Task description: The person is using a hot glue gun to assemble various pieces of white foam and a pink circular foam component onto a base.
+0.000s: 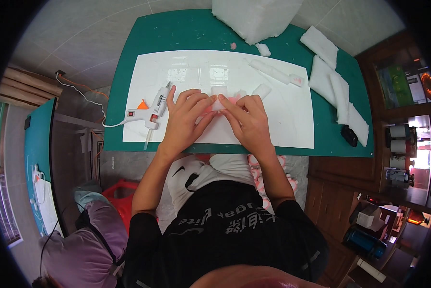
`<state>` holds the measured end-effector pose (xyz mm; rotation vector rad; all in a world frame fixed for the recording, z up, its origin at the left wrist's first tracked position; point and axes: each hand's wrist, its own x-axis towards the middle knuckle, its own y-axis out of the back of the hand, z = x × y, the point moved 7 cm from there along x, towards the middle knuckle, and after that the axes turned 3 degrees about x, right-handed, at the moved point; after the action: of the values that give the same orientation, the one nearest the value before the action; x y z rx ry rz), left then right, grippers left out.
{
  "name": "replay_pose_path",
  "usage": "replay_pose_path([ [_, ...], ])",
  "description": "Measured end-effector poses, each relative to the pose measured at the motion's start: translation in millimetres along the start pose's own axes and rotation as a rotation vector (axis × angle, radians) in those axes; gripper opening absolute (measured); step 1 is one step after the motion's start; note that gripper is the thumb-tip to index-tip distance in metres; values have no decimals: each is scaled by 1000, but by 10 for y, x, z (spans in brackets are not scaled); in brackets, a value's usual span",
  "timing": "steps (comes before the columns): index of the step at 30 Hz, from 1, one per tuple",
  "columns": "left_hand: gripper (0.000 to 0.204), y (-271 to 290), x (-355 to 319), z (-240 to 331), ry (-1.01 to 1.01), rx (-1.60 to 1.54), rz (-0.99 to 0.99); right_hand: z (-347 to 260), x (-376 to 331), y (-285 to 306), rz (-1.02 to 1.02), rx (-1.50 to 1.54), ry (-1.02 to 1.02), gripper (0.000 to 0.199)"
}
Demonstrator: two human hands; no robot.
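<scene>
Both my hands meet above the white sheet [292,127], at the near middle of the green tabletop. Between the fingertips of my left hand [186,117] and my right hand [250,120] is a small pink-and-white piece [233,100], its kind mostly hidden by the fingers. Each hand is closed in a pinch on it. Just beyond the fingertips sits a small white block [218,90]. Left of my left hand lies a white glue gun [160,103], nozzle pointing away, a clear glue stick [148,139] sticking out of its rear.
A large white foam block [256,19] stands at the table's far edge. White foam sheets [323,79] and a black object [349,135] lie at the right. A clear bag-like strip [273,72] rests on the sheet. The glue gun's cord [112,126] runs off left. Another person [88,235] sits at lower left.
</scene>
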<state>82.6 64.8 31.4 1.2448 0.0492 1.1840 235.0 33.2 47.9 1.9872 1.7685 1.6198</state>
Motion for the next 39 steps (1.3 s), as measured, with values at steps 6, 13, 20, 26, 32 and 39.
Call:
replay_pose_path([
  [6,40,28,-11,15,-36,3,9,-35,13,92,-21,46,-12,44],
  [13,49,233,-103,68,-90,-48,202,212,-167,479,199,383,-314,39],
  [20,43,420,-244,403,-313,198,348,889,-530,-2,139,1250,-937,31],
  [26,29,447,-461,596,-485,278,387,598,-485,-306,-285,1897,-935,69],
  [32,24,481,-608,622,-552,313,352,410,-415,-179,-391,1840,-671,82],
  [39,22,503,-678,577,-613,359,246,445,-439,-141,-209,1345,-697,88],
])
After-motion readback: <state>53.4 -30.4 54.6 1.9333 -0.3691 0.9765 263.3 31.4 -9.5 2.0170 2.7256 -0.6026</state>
